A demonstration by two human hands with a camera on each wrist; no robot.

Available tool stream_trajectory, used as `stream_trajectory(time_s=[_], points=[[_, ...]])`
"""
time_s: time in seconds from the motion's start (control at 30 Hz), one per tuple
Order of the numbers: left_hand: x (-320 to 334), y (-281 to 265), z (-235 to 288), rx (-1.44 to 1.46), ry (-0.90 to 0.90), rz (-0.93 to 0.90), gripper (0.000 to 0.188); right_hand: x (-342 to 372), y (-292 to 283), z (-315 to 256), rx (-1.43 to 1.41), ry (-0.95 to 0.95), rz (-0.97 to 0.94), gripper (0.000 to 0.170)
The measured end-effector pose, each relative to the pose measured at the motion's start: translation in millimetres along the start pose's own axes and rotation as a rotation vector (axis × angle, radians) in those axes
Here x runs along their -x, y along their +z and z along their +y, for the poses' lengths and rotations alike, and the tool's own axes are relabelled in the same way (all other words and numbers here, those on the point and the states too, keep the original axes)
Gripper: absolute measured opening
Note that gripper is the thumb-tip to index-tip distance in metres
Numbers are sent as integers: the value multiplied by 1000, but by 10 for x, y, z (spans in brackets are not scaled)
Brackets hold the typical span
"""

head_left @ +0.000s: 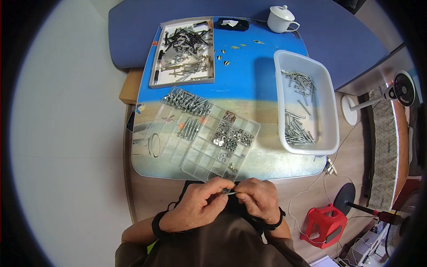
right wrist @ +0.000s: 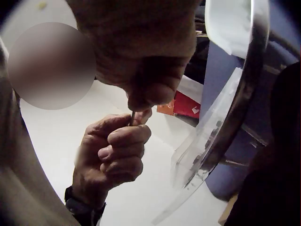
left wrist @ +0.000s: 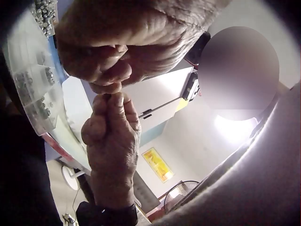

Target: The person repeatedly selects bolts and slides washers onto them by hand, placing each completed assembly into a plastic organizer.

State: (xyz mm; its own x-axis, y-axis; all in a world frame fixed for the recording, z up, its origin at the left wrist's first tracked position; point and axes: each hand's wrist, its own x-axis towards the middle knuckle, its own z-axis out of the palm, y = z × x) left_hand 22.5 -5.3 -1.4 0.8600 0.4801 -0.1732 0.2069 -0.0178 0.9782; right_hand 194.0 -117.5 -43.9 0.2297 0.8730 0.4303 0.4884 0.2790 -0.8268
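Observation:
Both hands meet at the front edge of the table, in front of the person's body. My left hand [head_left: 195, 207] pinches a thin silvery metal piece [head_left: 229, 193] between thumb and forefinger. From the other side, my right hand [head_left: 258, 200] pinches the same piece at its far end. In the right wrist view only a short dark shank [right wrist: 132, 117] shows between the fingertips; the fingers hide the rest, and I cannot tell its exact kind. Just beyond the hands lies a clear compartment box [head_left: 200, 153] with bolts, nuts and washers sorted in its cells.
A shallow white box [head_left: 159, 79] of mixed black and silver screws lies at the back left. On the right stands a white plastic tub [head_left: 329, 111] with long bolts. A lidded white cup [head_left: 280, 20] is at the back; a red stool [head_left: 327, 224] stands on the floor.

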Motion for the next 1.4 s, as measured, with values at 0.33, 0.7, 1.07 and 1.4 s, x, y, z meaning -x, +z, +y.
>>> stream_trajectory(time_s=[0.33, 0.7, 1.07, 1.4], points=[[-11, 4, -66, -100, 77, 39, 10, 38, 8, 13, 92, -90, -26, 18], [-43, -169, -132, 688, -576, -244, 12, 2, -40, 6, 165, -325, -136, 23], [34, -25, -48, -208, 257, 105, 14, 13, 138, -42, -49, -97, -27, 16], [1, -63, -5, 276, -233, -50, 11, 10, 17, -29, -262, 94, -72, 11]])
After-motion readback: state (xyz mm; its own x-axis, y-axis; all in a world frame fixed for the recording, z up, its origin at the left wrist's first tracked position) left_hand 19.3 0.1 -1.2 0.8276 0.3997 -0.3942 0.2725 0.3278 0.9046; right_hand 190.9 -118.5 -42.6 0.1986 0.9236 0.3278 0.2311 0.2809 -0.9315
